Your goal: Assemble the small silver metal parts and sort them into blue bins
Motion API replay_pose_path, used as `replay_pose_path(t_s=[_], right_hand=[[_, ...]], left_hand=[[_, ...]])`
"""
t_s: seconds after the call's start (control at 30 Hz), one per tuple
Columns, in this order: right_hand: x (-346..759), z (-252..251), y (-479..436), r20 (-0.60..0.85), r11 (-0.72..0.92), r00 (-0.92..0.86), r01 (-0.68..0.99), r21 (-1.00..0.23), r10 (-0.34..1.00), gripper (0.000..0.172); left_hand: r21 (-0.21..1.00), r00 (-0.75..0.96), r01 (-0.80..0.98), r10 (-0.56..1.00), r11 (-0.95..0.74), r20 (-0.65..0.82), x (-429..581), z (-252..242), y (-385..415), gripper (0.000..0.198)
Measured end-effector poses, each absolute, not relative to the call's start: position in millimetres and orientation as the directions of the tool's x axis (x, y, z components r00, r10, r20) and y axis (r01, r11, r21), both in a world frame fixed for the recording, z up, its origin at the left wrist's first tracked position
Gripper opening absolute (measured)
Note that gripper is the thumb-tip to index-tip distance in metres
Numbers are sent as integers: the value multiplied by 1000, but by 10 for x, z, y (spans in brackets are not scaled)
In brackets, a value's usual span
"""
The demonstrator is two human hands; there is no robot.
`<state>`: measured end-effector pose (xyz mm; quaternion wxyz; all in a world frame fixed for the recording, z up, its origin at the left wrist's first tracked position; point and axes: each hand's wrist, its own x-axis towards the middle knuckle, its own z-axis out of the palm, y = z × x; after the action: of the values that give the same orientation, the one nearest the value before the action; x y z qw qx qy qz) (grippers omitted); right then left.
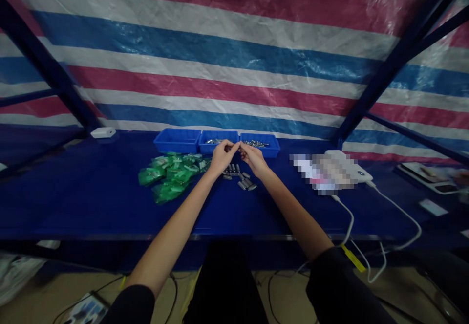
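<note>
My left hand [222, 158] and my right hand [254, 159] meet at the fingertips above the table, just in front of the blue bins. Both are closed in a pinch, and whatever lies between the fingers is too small to make out. Below and between the hands lie several short metal cylinders [246, 183], some loose and some side by side. Left of my left hand is a heap of green plastic bags [172, 173] with small parts inside. The right blue bin [273, 152] holds small metal pieces [256, 143]; the middle blue bin [205, 149] holds metal parts too.
The left blue bin [177, 146] stands beside the others on the dark blue table [98, 192]. A white box [103, 132] sits at the back left. At right, a blurred-out object [318, 172] lies by a white device [361, 173] with cables [397, 204] hanging over the edge.
</note>
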<state>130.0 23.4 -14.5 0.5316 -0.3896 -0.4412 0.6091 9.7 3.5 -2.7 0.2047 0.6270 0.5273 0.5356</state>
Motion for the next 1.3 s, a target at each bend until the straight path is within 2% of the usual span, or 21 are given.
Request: replay_pose_path(t_s=[0.07, 0.17, 0.23, 0.3, 0.4, 0.57, 0.77, 0.9, 1.07, 1.2, 1.3], right_hand=[[1312, -134, 242, 7, -21, -99, -282, -959, 995, 33], [1335, -104, 245, 48, 40, -31, -219, -975, 998, 35], [1344, -89, 240, 76, 77, 12, -162, -984, 997, 35], [1344, -90, 237, 107, 109, 32, -110, -988, 994, 34], [1342, -111, 241, 162, 163, 33, -55, -985, 986, 31], [1374, -89, 245, 180, 180, 1, -24, -983, 984, 33], [1381, 9, 201, 280, 227, -294, -202, -953, 914, 52], [1367, -8, 183, 247, 207, -290, -161, -965, 925, 37], [1367, -67, 203, 229, 222, -237, -55, -973, 944, 21], [1369, -157, 251, 254, 277, -251, 58, -959, 934, 16], [1379, -212, 278, 262, 291, -233, 98, -952, 936, 15]], left_hand=[[732, -53, 597, 894, -328, 444, 68, -13, -19, 31], [469, 41, 854, 930, -223, 366, 77, -36, -133, 28], [319, 80, 931, 951, -179, 299, 132, -77, -202, 27], [271, 117, 945, 961, -185, 250, 211, -122, -244, 29], [262, 161, 939, 958, -223, 238, 316, -168, -256, 31], [255, 210, 925, 940, -280, 268, 360, -173, -240, 19], [298, 287, 887, 926, -353, 244, 275, -125, -220, 19], [357, 373, 842, 914, -405, 158, 177, -100, -181, 21], [406, 402, 821, 911, -402, 90, 92, -123, -112, 23], [424, 393, 814, 914, -397, 103, 65, -170, -47, 29], [425, 317, 827, 929, -368, 189, 48, -163, -21, 27]])
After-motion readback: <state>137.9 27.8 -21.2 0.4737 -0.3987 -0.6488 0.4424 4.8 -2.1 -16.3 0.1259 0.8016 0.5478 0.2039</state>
